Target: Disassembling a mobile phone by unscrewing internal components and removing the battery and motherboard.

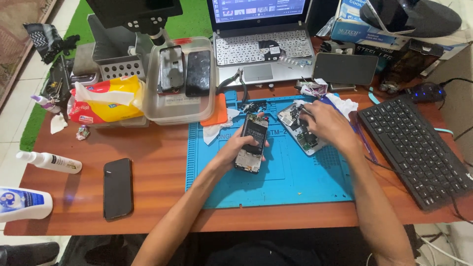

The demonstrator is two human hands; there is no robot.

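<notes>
Two opened phones on the blue mat mid-tabletop: left hand has its grip closed around the opened phone, tilted, could slip. Right hand pinches something tiny over the second phone; can't tell what. Keyboard crowds the right edge, plastic tub behind.

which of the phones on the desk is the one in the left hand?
The opened phone with its internals showing, on the blue mat, gripped by the left hand. The intact black phone lies untouched on bare wood, and two more sit in the clear plastic container.
</notes>
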